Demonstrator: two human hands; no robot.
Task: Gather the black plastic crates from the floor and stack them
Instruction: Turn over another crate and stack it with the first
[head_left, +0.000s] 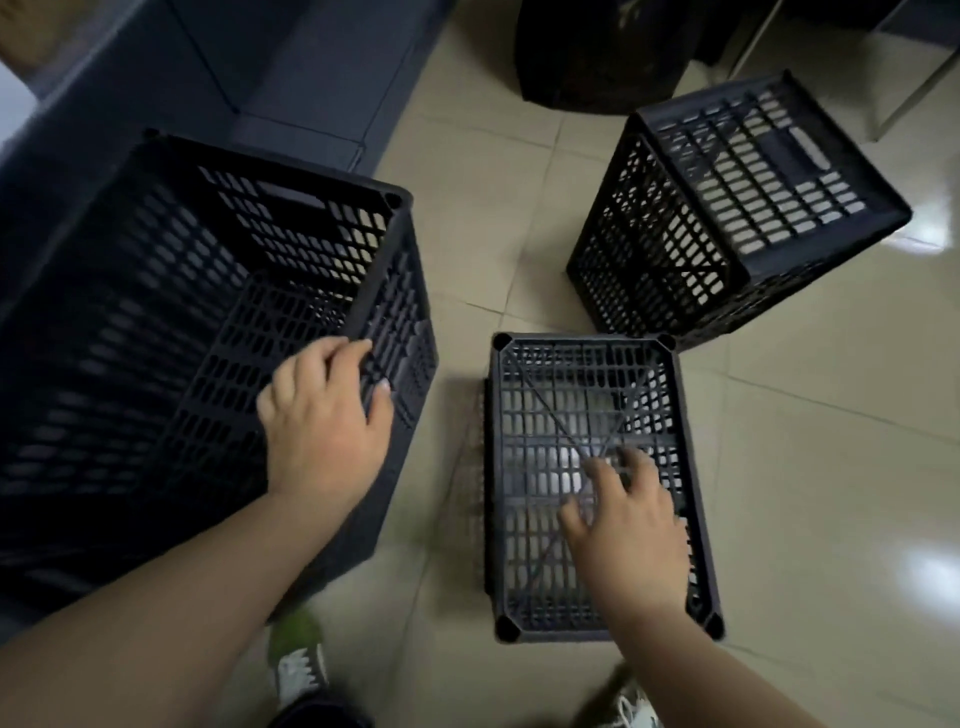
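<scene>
Well, no stack to speak of so far: three black crates are in view and all sit apart on the tiled floor. The left hand has its fingers hooked over the rim of the big crate filling the left of the frame, thumb pressed to the outer wall, a firm hold by the look of it. The right hand, fingers spread and relaxed, hovers over or rests on the upturned crate at lower centre; whether it touches, I cannot tell. A tipped crate lies on its side at upper right, just beside that one's far corner. So gathering looks barely begun. A dark bag sits at top centre, a grey cabinet at upper left, and shoes along the bottom edge, close to the crates, worth minding.
</scene>
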